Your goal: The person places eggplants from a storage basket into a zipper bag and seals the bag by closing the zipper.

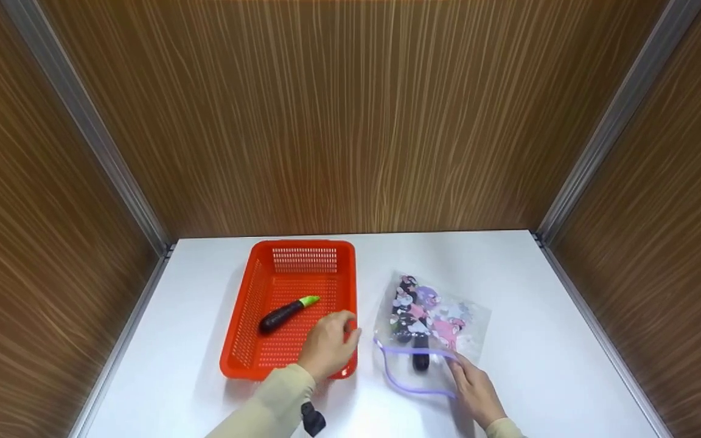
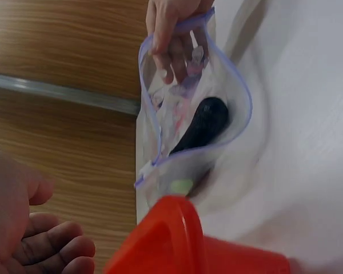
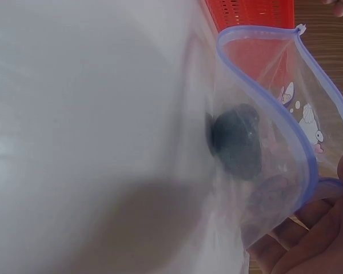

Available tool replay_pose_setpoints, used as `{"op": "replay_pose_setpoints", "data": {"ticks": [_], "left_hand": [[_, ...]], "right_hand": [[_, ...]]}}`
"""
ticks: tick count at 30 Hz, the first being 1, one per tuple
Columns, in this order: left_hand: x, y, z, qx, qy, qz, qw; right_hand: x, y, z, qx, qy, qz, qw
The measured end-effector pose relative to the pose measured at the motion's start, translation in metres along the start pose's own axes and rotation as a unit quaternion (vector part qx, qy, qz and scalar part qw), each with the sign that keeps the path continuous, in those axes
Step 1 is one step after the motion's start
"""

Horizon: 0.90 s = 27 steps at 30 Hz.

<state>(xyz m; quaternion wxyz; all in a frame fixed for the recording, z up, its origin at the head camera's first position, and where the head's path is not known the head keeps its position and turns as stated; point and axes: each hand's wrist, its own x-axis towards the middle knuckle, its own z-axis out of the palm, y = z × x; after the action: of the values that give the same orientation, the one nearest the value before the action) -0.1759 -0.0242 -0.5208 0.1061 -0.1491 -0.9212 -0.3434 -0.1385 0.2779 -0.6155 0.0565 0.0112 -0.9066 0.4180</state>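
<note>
Left hand (image 1: 328, 344): relaxed, empty; right hand (image 1: 477, 389): gripping bag (image 1: 448, 319); eggplant (image 1: 285, 315) in basket (image 1: 346, 274): probably firm, slick, best grasped mid-body

1. The place looks like a boxed-in work booth, perhaps a lab or studio set-up; which kind of building surrounds it cannot be told.
2. Wood-grain panels stand on three sides: a back panel (image 1: 350, 121), a left panel (image 1: 22, 243) and a right panel (image 1: 679, 243).
3. Grey metal strips (image 1: 90, 121) line the corners and run along the sides of the plain white tabletop (image 1: 521, 292), which fills the space between the panels.
4. A red plastic basket (image 1: 305, 243), an eggplant (image 1: 280, 317) and a printed zip bag (image 1: 472, 316) lend a household, kitchen-like note.
</note>
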Motion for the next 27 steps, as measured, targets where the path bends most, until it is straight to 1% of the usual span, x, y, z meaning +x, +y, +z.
{"op": "replay_pose_setpoints", "data": {"ticks": [1,4,11,18,22,25,27], "left_hand": [[0.0,-0.003,-0.002,-0.001,-0.002,-0.011,0.9999],[0.001,-0.012,-0.009,-0.006,0.0,-0.03,0.9995],[0.006,-0.036,-0.023,0.013,0.034,-0.042,0.9984],[0.012,-0.059,-0.037,0.023,0.042,-0.084,0.9953],[0.014,-0.073,-0.044,0.04,0.055,-0.099,0.9927],[0.017,-0.084,-0.048,0.048,0.051,-0.11,0.9915],[0.019,-0.09,-0.051,0.052,0.042,-0.122,0.9902]], "right_hand": [[0.0,0.0,0.0,0.0,-0.001,0.0,1.0],[-0.001,-0.001,0.0,0.004,-0.005,0.0,1.0],[0.0,-0.001,-0.001,-0.002,-0.007,0.001,1.0],[0.001,-0.002,-0.001,-0.004,-0.011,0.004,1.0],[0.001,-0.002,-0.002,-0.006,-0.01,0.002,1.0],[0.001,-0.001,-0.002,-0.005,-0.008,-0.002,1.0],[0.001,-0.001,-0.003,-0.005,-0.005,-0.002,1.0]]}}
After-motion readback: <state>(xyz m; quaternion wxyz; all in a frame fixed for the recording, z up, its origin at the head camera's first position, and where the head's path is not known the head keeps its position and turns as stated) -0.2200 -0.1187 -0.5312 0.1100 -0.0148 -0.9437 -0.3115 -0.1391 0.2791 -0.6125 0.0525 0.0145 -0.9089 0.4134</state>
